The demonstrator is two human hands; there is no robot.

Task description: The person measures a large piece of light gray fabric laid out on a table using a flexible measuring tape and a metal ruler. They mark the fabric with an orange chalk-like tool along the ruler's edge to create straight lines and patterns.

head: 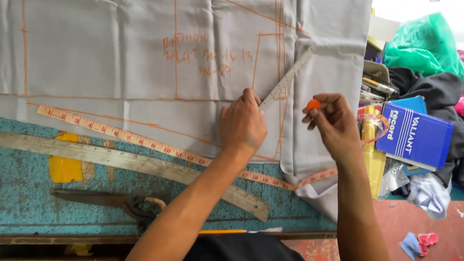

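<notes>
Two bare arms reach out from the bottom of the view, over a dark shirt, to a big grey cloth [122,50] spread on the blue desk [22,190]. Orange lines are drawn on the cloth, so it lies flat and smooth to make marking easy. The left hand [241,125] lies on the cloth with its fingers bent down, pressing on the near end of a thin metal ruler [286,78]. That ruler slants up and to the right, next to one orange line, and the press looks like it keeps the ruler from sliding. The right hand [333,123] is lifted a little above the cloth edge, its fingers pinched shut on a small orange chalk [313,105], close to the ruler. A yellow tape measure [130,137] runs slanting across the cloth and the desk, under the left arm. Next to it lie a long curved ruler [104,157] and dark scissors [114,201], near enough to grab. A blue box [417,135] sits off to the right in a pile of clothes.
</notes>
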